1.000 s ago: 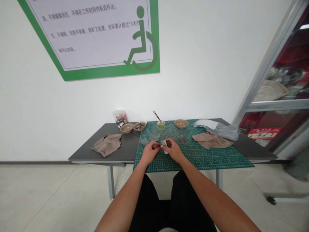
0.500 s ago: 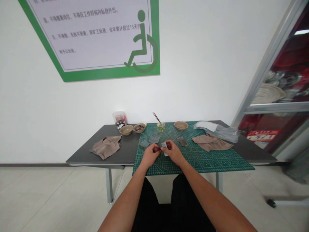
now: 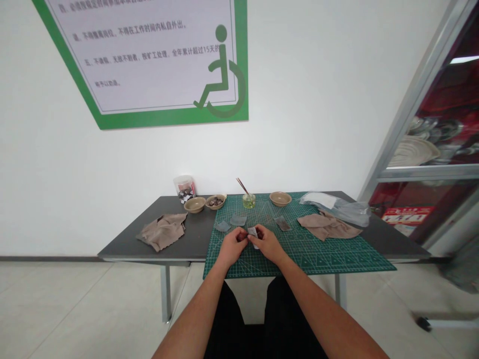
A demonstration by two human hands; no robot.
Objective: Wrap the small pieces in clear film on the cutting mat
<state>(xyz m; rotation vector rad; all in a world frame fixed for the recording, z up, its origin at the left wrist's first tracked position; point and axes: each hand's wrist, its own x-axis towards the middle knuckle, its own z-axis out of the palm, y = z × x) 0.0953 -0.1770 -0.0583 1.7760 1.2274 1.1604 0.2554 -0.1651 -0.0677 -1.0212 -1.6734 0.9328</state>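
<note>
My right hand (image 3: 268,243) is closed in a pinch on a small grey sheet (image 3: 253,232), held just above the green cutting mat (image 3: 318,254). My left hand (image 3: 233,245) meets it from the other side, thumb and fingers pinched together; whatever lies between them is too small to make out. Beyond the hands, two greyish flat pieces lie on the mat, a rounded one (image 3: 223,227) and a squarer one (image 3: 238,220). To the right of the hands rests a darker grey piece (image 3: 283,223).
Along the back stand a plastic tub (image 3: 184,188), a tan bowl (image 3: 194,205), a bowl of dark bits (image 3: 216,202), a glass jar (image 3: 248,201) with thin sticks and another bowl (image 3: 280,199). Brown cloths (image 3: 162,232) (image 3: 329,227) lie at both sides, near a plastic bag (image 3: 350,211).
The view has tilted slightly, so the table sits a little lower in the picture. My hands have drawn closer together around the small grey sheet.
</note>
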